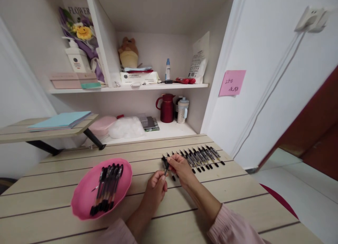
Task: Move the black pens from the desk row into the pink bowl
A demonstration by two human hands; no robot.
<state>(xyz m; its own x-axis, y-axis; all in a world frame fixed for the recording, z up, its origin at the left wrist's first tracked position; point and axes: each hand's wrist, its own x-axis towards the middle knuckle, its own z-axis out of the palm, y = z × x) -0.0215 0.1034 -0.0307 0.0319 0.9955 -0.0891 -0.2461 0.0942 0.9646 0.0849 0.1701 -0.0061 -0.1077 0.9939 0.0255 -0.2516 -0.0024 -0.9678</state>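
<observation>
– What is in the middle of the picture?
– A black pen [165,167]. It is up off the counter [237,187], just below the middle of the frame, and two hands hold it.

– How do the hands hold it?
– The left hand [156,187] pinches the low end with its fingers closed tight. The right hand [180,168] pinches the top end, fingers closed tight too. The hands are very near each other.

– What is next to them?
– Just right of the right hand there is a row of pens [202,156]. They lie flat on the counter, side by side, and go off to the right.

– And on the left side?
– A pink bowl [79,201] sits on the counter in the lower left of the frame, well apart from the hands. A bunch of black pens [107,187] lies inside it.

– What is farther back?
– A shelf. A red jug [166,108] and a white cup [182,110] stand close together above the middle. A toy bear [128,53] sits higher up. A blue folder [60,120] lies on a small stand at the left. A pink note [232,82] is stuck on the wall at the upper right.
</observation>
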